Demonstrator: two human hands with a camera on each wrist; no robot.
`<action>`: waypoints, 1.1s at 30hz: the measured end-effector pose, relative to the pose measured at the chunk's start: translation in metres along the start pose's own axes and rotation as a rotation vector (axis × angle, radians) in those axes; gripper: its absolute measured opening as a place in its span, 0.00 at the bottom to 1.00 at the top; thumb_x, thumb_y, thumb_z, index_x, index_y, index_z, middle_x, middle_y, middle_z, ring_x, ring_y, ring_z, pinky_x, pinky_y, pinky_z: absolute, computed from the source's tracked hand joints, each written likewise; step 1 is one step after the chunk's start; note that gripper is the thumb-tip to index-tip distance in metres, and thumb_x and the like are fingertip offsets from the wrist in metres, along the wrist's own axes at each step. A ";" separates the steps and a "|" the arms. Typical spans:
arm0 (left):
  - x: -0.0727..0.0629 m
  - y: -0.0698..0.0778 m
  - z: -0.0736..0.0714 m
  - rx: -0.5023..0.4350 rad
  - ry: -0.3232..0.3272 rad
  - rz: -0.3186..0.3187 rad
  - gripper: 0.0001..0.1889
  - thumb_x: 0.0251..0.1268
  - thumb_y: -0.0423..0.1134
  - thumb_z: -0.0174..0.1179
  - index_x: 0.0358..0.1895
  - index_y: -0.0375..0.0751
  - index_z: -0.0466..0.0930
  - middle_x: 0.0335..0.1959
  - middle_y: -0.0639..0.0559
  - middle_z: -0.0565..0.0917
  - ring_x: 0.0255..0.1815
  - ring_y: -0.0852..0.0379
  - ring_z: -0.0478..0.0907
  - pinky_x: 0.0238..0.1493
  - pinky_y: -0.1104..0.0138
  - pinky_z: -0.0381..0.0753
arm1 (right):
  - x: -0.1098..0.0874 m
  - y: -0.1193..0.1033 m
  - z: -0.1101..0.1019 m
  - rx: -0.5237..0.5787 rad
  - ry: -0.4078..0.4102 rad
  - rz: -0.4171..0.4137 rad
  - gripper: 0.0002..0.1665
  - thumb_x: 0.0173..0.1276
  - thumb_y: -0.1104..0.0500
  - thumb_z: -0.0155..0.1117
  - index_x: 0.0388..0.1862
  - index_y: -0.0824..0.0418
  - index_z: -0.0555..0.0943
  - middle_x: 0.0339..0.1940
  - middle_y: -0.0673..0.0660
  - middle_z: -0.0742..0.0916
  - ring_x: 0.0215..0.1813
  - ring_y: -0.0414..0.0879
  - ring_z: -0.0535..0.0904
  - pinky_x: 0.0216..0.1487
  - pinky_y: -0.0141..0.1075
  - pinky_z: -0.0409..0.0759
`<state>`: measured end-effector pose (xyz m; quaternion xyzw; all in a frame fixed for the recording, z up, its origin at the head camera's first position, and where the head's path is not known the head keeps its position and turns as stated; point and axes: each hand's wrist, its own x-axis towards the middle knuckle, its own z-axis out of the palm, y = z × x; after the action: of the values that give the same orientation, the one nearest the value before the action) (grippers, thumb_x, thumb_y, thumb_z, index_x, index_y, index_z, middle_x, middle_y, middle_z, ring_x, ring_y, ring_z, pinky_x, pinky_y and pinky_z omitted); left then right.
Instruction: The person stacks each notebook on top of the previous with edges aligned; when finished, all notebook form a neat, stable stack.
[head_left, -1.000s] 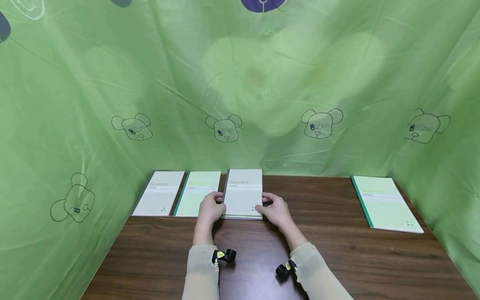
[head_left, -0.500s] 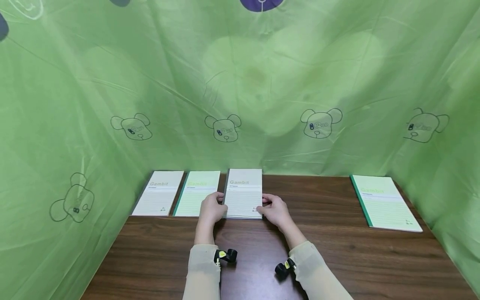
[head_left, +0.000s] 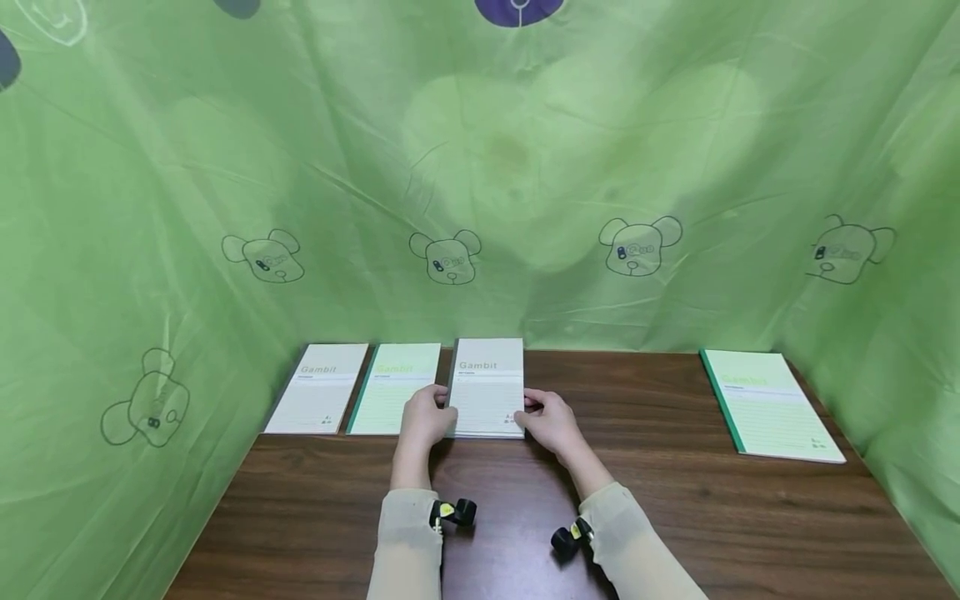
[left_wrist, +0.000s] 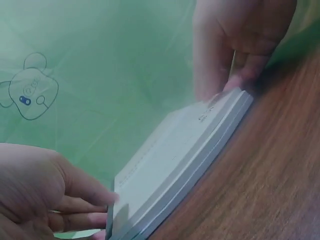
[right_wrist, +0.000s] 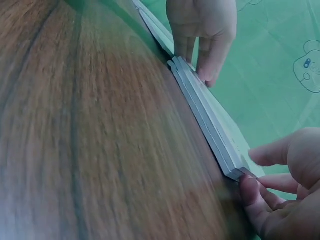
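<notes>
A white-covered notebook marked "Gambit", with a dark spine, tops a small stack near the table's back edge. My left hand grips the stack at its left side, thumb over the spine edge of the cover. On the opposite side my right hand holds it, its thumb on the lower right corner of the cover. Layered page edges of the stacked notebooks show in the left wrist view. In the right wrist view, fingers of the right hand lie against the stack's side near a corner.
Left of the stack lie a green-spined notebook and a white notebook. Another green-spined notebook lies far right on the brown wooden table. A green curtain with bear-face prints encloses the back and sides.
The stack's lower edges look slightly more even than a second ago, and the left hand has shifted a little to the right. The other notebooks have stayed put.
</notes>
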<state>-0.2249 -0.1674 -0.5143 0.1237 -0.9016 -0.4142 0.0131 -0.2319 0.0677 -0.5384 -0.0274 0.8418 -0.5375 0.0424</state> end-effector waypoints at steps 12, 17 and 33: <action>-0.006 0.021 0.002 -0.119 0.138 0.051 0.22 0.71 0.35 0.62 0.65 0.32 0.83 0.53 0.40 0.90 0.57 0.36 0.85 0.61 0.45 0.81 | -0.019 -0.007 -0.047 0.130 -0.005 -0.052 0.28 0.69 0.67 0.75 0.68 0.70 0.83 0.61 0.71 0.89 0.48 0.54 0.91 0.39 0.33 0.84; -0.013 0.041 0.018 -0.162 0.135 0.110 0.21 0.67 0.33 0.63 0.63 0.35 0.85 0.50 0.47 0.92 0.49 0.45 0.89 0.53 0.51 0.83 | -0.027 -0.001 -0.076 0.146 -0.005 -0.074 0.26 0.72 0.65 0.75 0.67 0.68 0.84 0.61 0.71 0.89 0.48 0.51 0.90 0.42 0.33 0.84; -0.046 0.116 0.092 -0.275 -0.069 0.350 0.16 0.67 0.33 0.69 0.57 0.41 0.86 0.46 0.51 0.93 0.33 0.63 0.86 0.41 0.66 0.87 | -0.066 0.039 -0.185 0.073 0.032 -0.076 0.26 0.77 0.60 0.74 0.69 0.70 0.81 0.59 0.71 0.89 0.47 0.39 0.87 0.42 0.36 0.85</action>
<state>-0.2168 -0.0158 -0.4842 -0.0518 -0.8443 -0.5287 0.0706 -0.1848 0.2571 -0.4937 -0.0490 0.8205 -0.5695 0.0096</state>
